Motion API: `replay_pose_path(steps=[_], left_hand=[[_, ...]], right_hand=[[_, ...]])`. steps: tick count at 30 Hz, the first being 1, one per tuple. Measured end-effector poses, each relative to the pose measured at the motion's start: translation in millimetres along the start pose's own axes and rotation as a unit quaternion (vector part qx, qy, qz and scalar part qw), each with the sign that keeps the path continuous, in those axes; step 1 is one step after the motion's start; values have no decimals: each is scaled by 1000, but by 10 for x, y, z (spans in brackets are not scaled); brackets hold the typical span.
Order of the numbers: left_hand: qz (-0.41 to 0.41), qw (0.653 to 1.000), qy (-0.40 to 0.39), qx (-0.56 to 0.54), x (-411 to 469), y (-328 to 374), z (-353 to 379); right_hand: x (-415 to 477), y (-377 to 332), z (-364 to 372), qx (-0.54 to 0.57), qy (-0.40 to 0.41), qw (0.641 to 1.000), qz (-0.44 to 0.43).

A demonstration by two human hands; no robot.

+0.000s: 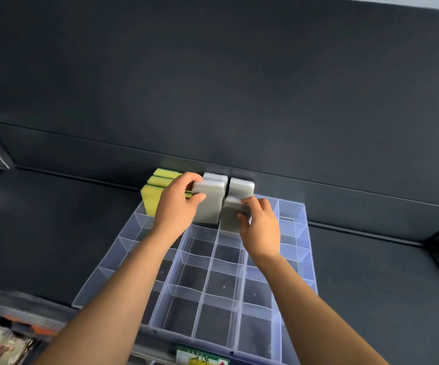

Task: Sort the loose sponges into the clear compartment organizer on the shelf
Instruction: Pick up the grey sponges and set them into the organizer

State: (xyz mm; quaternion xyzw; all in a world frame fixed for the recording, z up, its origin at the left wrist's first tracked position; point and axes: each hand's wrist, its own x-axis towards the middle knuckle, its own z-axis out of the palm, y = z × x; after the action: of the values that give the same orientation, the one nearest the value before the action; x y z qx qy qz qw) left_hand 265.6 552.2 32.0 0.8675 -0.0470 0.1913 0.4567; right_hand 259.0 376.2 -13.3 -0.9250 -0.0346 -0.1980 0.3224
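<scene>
- Where the view is nearest, a green label (202,358) sits at the front edge, with a printed packet (2,346) low on the left.
- Beyond them the clear organizer (305,259) rests on the dark shelf (55,219).
- Over its far rows, the left hand (179,204) grips the top of an upright grey sponge (209,206).
- Just beside it, the right hand (260,227) pinches a second grey sponge (231,214), its lower end down in a compartment.
- Behind stand two more grey sponges (240,187).
- Farthest left, yellow sponges (151,191) stand packed together.

Prob. a shop: dark display shelf (55,233) w/ price label (202,359), packaged goods (2,343) below.
</scene>
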Motion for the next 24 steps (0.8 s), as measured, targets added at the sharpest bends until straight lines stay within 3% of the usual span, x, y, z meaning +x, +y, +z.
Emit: replay_pose_path(steps=[6,12,19,24], left_hand=[[21,999,-30,10,28,-72,4],[50,992,-61,100,10,-205,84],[180,956,-52,225,36,-299,187],[207,946,-58,245,57,-318,195]], right_hand=[[26,-7,23,-26,32,999,-28],[22,-34,5,-55,39,996,-51],[24,-22,40,-101,65,988,-95],[11,-43,4,-152,66,980,-114]])
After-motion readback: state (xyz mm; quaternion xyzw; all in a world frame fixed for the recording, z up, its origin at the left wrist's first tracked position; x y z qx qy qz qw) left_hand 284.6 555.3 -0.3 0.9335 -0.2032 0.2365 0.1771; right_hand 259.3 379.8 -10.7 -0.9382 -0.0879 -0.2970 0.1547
